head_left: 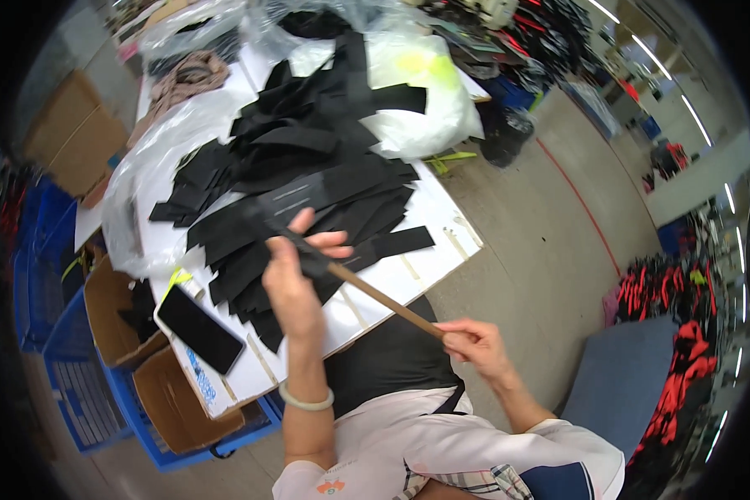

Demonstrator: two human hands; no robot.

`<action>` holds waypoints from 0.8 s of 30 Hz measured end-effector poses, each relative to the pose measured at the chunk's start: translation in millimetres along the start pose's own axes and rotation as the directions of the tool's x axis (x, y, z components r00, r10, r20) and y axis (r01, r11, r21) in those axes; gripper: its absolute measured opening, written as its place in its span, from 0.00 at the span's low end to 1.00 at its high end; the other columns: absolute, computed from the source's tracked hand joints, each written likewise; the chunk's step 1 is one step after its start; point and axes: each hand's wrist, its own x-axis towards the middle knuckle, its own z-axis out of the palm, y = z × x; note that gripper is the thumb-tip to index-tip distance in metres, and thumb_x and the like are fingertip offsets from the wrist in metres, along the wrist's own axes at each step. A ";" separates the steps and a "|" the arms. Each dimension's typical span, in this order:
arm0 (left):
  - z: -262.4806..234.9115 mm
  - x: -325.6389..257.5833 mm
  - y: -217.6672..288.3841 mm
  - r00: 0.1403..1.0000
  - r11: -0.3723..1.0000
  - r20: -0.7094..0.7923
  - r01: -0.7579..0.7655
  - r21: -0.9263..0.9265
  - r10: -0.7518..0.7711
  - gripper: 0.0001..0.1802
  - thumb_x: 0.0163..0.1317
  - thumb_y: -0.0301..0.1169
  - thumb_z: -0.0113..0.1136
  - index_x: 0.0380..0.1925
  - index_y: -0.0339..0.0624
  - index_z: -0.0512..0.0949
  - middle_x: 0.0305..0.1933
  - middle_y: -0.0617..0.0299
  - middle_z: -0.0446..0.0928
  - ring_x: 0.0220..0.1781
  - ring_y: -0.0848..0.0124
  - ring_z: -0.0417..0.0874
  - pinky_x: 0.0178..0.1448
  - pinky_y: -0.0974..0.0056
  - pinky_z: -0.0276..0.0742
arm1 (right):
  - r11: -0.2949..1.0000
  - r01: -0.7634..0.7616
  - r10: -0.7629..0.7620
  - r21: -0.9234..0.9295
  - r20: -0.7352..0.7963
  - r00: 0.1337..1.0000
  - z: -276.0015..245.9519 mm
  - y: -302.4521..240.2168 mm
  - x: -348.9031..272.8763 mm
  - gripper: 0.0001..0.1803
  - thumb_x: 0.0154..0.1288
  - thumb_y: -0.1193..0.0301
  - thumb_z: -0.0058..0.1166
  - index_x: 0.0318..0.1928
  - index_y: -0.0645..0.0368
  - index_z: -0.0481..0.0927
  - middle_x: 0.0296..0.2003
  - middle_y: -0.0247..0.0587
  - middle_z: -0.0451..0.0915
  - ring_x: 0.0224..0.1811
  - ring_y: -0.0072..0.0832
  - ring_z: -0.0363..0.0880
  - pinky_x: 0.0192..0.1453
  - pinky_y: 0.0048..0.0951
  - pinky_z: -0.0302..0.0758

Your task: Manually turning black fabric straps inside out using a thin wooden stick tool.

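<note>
Over the white worktop (pixel 442 218), the left hand (pixel 296 275) is pinching a black fabric strip (pixel 308 250) onto a wooden stick (pixel 383 300); the right hand (pixel 475 342) is gripping the stick's end. Many black strips (pixel 308 158) are lying heaped, seemingly unworked.

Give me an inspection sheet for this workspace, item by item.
Surface: white table, mostly covered.
Job's things: black fabric strip pinched by the left hand; thin brown stick runs from the strip to the right hand.
Clutter: heap of black strips, clear plastic bags, white bag, black phone at the table edge.
Hands: left shut on the strip, right shut on the stick end.
Cables: nothing seen.
Surroundings: cardboard boxes in blue crates, concrete floor, red and black garments at right.
</note>
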 end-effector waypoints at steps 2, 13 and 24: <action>-18.1 12.5 2.4 0.989 0.996 -0.146 0.023 -0.085 -0.035 0.30 0.72 0.46 0.36 0.49 0.23 0.70 0.32 0.51 0.80 0.31 0.68 0.81 0.42 0.66 0.76 | 0.981 -0.056 0.022 -0.185 -0.180 0.983 -46.4 3.1 -19.9 0.12 0.62 0.72 0.56 0.46 0.61 0.81 0.23 0.26 0.74 0.21 0.12 0.66 0.23 0.14 0.62; 30.7 -28.9 -24.2 0.680 0.713 0.564 0.667 -0.214 -0.467 0.26 0.70 0.38 0.35 0.46 0.18 0.70 0.34 0.33 0.78 0.33 0.44 0.82 0.45 0.53 0.78 | 0.496 0.068 -0.526 -0.866 -0.237 0.817 -74.9 30.2 79.4 0.13 0.58 0.69 0.58 0.45 0.55 0.83 0.30 0.39 0.78 0.28 0.29 0.76 0.33 0.30 0.72; 22.1 -43.1 -32.6 0.616 0.777 0.627 0.629 -0.027 -0.477 0.25 0.69 0.37 0.39 0.43 0.18 0.72 0.35 0.38 0.80 0.36 0.52 0.84 0.46 0.58 0.78 | 0.984 0.123 -0.149 0.126 0.215 0.965 26.2 -51.6 117.3 0.11 0.59 0.74 0.58 0.42 0.65 0.81 0.34 0.36 0.81 0.34 0.15 0.76 0.41 0.18 0.72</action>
